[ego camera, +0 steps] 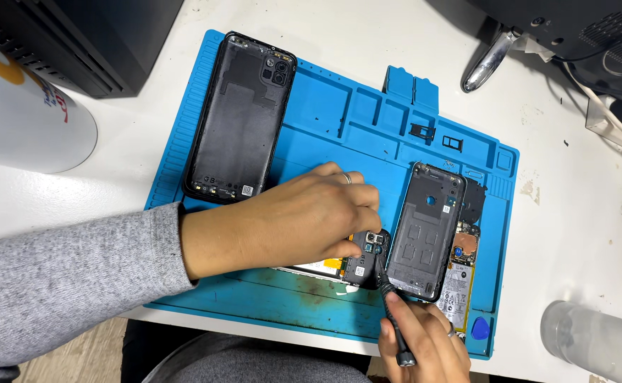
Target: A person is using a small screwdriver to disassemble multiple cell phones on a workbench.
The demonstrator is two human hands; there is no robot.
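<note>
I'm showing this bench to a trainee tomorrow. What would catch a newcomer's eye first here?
First the bright blue repair mat that fills the middle of the white table. At its centre the left hand presses down on an opened phone while the right hand sets a thin black screwdriver against it. A removed black back cover lies at the mat's upper left.

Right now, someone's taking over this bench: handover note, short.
Left hand presses down on the opened phone on the blue mat.
Right hand holds a screwdriver, tip at the phone's camera end.
Done: black back cover is off, lying at the mat's far left. A second opened phone lies to the right.
Left: the inner cover is still on the phone.
</note>
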